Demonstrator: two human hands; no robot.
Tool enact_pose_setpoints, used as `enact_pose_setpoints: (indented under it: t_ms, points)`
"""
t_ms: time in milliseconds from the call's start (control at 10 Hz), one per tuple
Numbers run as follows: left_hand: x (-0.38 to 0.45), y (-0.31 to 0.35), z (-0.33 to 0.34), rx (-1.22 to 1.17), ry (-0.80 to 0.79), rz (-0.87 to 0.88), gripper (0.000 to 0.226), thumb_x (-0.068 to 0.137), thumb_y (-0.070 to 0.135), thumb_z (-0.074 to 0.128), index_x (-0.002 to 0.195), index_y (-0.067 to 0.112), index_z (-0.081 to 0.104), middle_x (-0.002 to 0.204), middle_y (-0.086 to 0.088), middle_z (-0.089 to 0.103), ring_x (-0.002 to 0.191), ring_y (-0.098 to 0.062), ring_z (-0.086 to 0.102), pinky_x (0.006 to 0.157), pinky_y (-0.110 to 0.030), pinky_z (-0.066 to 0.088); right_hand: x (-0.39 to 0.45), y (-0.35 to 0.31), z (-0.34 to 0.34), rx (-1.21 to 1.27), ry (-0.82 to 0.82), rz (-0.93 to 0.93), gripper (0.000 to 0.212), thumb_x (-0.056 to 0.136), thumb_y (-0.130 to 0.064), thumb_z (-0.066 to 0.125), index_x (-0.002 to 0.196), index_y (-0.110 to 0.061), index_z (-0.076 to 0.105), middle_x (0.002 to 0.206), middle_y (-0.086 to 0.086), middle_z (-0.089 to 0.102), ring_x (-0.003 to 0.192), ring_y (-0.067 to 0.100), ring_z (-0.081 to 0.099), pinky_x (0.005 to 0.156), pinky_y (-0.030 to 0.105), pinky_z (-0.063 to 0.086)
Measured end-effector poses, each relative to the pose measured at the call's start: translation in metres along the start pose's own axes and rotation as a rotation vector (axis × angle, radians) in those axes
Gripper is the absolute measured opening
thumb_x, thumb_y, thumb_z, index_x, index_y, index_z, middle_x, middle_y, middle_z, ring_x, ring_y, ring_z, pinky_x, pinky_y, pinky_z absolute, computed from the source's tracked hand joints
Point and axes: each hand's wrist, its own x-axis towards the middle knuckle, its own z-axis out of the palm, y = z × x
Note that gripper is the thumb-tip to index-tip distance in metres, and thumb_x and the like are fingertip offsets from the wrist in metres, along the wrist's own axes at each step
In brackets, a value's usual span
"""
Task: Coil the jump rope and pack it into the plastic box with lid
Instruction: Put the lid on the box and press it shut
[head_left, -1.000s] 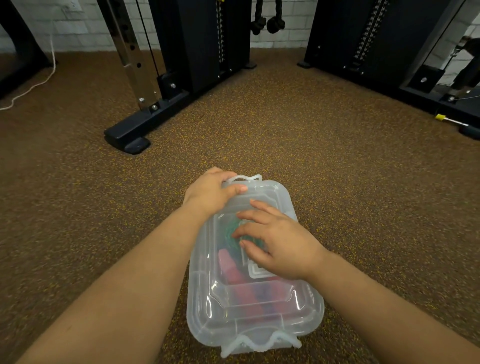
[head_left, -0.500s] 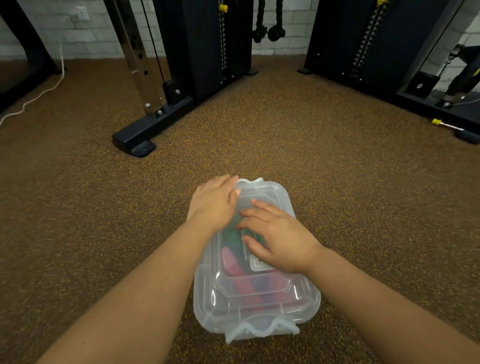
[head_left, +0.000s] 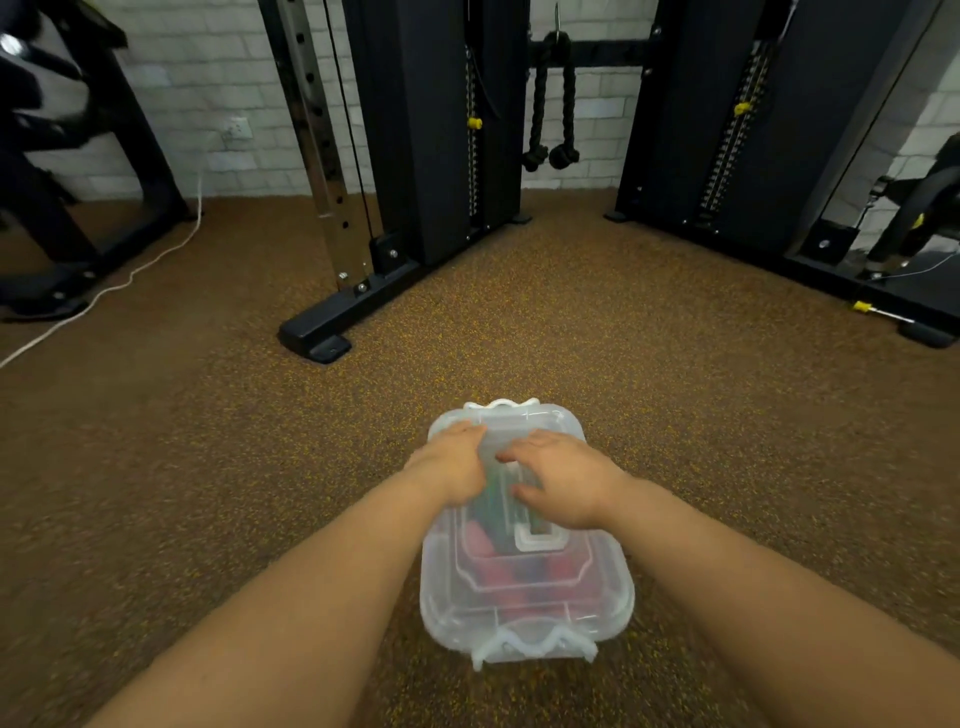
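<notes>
Both hands flat on the lid (head_left: 524, 566), left hand (head_left: 451, 466) and right hand (head_left: 562, 477) with fingers spread, pressing the clear box (head_left: 527, 613) on the floor (head_left: 675, 395), jump rope (head_left: 511, 569) inside it.

Clear box (head_left: 524, 618) on brown floor (head_left: 675, 415)

The floor is speckled yellow; red and green show through the lid (head_left: 524, 582). Black machines (head_left: 415, 130) carry yellow pins (head_left: 474, 123); the brick wall (head_left: 208, 104) is white.
</notes>
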Motion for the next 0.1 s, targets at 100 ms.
enact_pose_setpoints:
  t_ms: [100]
  points:
    - [-0.0022,0.0022,-0.0208,-0.037,0.057,0.012,0.044,0.091,0.017,0.044,0.134,0.016,0.048,0.143,-0.013,0.045,0.127,-0.03,0.046,0.104,-0.037,0.04,0.0005,-0.0018,-0.0266,-0.039,0.052,0.041,0.046,0.092,-0.034,0.05,0.137,-0.023,0.048,0.143,0.004,0.05,0.132,0.025,0.042,0.11,0.036,0.033]
